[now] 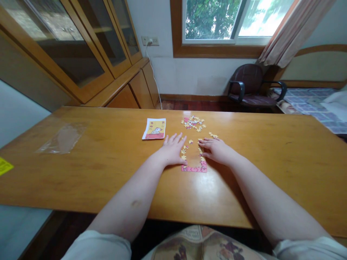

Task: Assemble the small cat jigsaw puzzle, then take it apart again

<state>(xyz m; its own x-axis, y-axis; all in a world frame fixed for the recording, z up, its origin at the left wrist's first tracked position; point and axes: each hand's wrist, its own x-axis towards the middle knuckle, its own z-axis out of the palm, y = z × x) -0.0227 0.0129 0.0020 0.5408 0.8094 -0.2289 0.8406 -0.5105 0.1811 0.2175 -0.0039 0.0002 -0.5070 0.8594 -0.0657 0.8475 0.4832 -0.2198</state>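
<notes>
A partly joined jigsaw puzzle border [193, 169] lies on the wooden table, pink along the near edge and yellow up both sides. My left hand [172, 150] rests at its left side, fingers spread, the thumb by the lower left corner. My right hand [215, 150] lies flat over the right side, fingertips on the yellow edge pieces. A loose puzzle piece [191, 142] sits between the hands. Beyond them is a pile of loose puzzle pieces [193, 122]. A few yellow pieces [213, 135] lie just past my right hand.
A picture card [155, 129] showing a white cartoon animal lies beyond my left hand. Farther left on the table [114, 173] is a clear plastic bag [63, 138]. Past the far edge stand an office chair [249, 86] and a glass-fronted cabinet [108, 47].
</notes>
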